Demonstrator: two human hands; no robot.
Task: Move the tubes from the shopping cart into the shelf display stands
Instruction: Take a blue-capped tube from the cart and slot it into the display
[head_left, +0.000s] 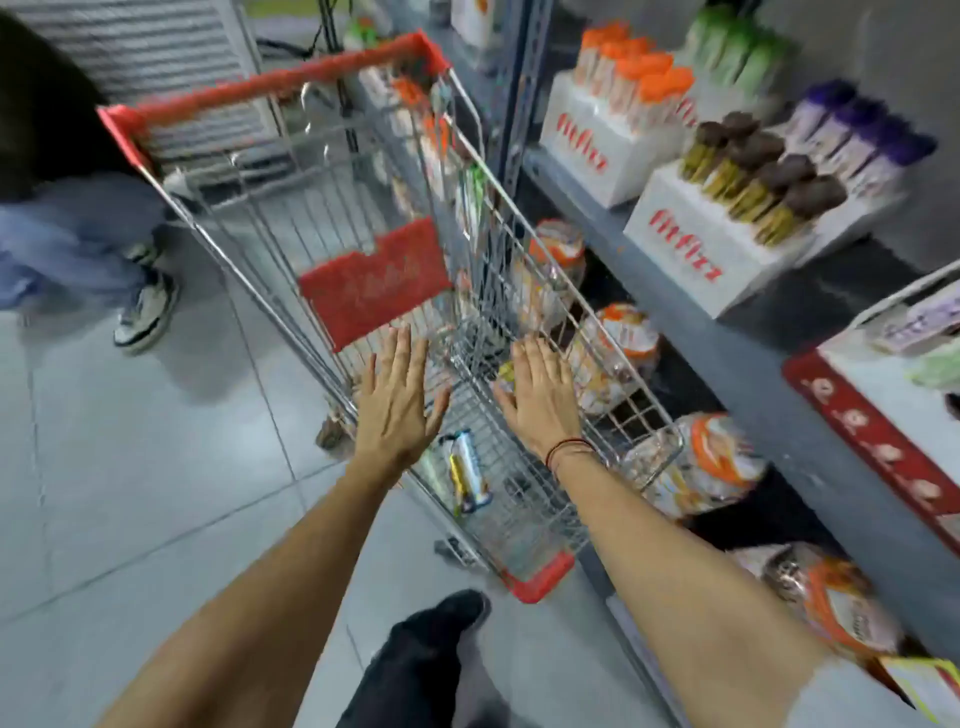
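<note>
Chrome wire shopping cart (363, 218) w/ red trim, parked just beside the shelf (675, 270) on the right. Left hand (397, 402) and right hand (540, 397) both held out flat over the near end of the basket, palms down, fingers spread, nothing gripped. Cannot tell if either touches the wire; heavy motion blur.

Tubes: one lying on its side on the basket floor, tube (467, 470), silver/blue w/ a yellow band, between the two wrists and below them. More blurred tubes (431, 135) w/ orange and green tops at the far right side of the cart, approx. against the wire wall. Count unclear.

Display stands (675, 223) on the shelf: white boxes w/ red lettering, already loaded w/ upright tubes — orange caps (644, 78) at the back, brown caps (769, 166) nearer, purple and green ones behind. Open slots not visible from here. Bagged goods (613, 353) on the lower shelf, behind the cart wire.

Step, as judged: reach-in, pre-grasp; nothing picked yet. Next move prob. calls for dropping a hand through the basket opening, closing around the lone tube lengthwise, lifting clear of the rim, then swinging right and standing it upright in a stand w/ matching cap colour.
</note>
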